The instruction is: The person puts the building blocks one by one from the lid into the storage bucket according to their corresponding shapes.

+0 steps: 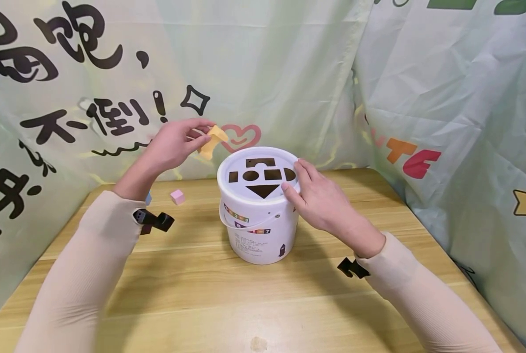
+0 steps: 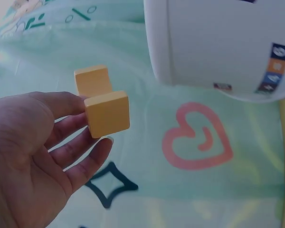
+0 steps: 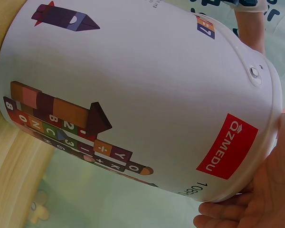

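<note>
A white bucket (image 1: 263, 230) stands mid-table; its lid (image 1: 241, 189) has several shape-cut slots. My left hand (image 1: 174, 143) is raised to the left of the bucket and pinches an orange arch-shaped block (image 1: 212, 141) between thumb and fingertips. The left wrist view shows that orange block (image 2: 104, 102) at my fingertips (image 2: 92, 159), with the bucket (image 2: 218, 42) behind it. My right hand (image 1: 318, 196) rests with straight fingers on the lid's right rim. In the right wrist view the bucket wall (image 3: 147, 95) fills the frame, my palm (image 3: 261, 194) against its rim.
A small pink cube (image 1: 177, 196) lies on the wooden table (image 1: 201, 294) behind my left forearm. Printed cloth walls (image 1: 444, 98) close in the table at the back and on both sides.
</note>
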Demonstrator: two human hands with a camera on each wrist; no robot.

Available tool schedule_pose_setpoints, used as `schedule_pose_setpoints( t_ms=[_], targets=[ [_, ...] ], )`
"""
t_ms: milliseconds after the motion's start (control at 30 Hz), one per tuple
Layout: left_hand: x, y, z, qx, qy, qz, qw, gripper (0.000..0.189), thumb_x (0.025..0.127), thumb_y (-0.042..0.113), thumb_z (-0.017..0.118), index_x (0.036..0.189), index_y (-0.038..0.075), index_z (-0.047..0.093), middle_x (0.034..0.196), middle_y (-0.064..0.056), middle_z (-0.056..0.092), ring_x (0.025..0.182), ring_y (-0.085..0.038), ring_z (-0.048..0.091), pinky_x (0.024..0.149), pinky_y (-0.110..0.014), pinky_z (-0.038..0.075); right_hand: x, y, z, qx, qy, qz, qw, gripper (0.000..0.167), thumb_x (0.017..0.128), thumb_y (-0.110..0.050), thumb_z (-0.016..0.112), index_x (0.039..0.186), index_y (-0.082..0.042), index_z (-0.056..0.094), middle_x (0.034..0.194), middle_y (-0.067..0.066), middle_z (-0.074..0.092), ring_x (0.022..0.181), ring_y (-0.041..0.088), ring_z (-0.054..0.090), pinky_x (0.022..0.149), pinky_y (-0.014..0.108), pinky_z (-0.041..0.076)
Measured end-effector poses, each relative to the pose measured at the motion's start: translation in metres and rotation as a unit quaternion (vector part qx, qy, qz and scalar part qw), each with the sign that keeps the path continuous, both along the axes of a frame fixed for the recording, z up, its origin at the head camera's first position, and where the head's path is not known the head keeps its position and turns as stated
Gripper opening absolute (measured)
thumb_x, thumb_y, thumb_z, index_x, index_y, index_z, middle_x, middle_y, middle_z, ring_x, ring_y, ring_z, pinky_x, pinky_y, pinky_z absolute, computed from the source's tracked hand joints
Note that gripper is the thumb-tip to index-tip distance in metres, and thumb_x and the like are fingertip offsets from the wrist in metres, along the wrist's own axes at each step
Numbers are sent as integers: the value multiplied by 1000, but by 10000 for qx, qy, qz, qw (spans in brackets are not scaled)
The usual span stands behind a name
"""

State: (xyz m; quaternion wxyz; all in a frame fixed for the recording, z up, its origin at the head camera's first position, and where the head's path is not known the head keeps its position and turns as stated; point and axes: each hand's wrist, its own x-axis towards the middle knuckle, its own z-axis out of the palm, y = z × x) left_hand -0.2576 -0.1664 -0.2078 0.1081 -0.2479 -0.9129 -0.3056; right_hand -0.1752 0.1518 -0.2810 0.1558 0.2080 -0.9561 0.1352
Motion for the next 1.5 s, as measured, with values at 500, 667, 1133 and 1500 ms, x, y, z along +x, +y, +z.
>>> schedule_pose_setpoints(
  t_ms=[500,667,1133,1500],
  targets=[
    [-16,49,22,-738,320,-750,9939,28,97,12,62,125,6,64,114,-12,67,103,-27,65,90,-39,50,0,0,0,-45,58,17,10000,69,102,-52,32,145,1,36,150,21,35,123,42,50,95,56,45],
    [-20,65,20,-977,90,-1060,9895,28,98,9,60,126,6,64,113,-11,67,102,-24,65,83,-34,54,-1,0,-1,-48,89,28,9999,69,102,-52,32,145,2,36,150,21,35,122,42,51,95,56,45],
    [-30,96,14,-2008,292,-1557,9667,26,99,11,58,123,7,66,114,-7,68,105,-22,62,93,-35,47,-1,0,0,-37,40,16,10000,70,102,-52,31,146,2,35,150,21,34,122,42,51,93,56,46],
    [-32,106,9,-2746,3,-1153,9546,26,99,21,60,124,21,67,115,4,64,104,-15,57,81,-42,45,-1,0,-1,-45,22,25,10000,70,102,-52,30,146,2,35,150,21,34,122,42,50,95,56,45]
  ],
)
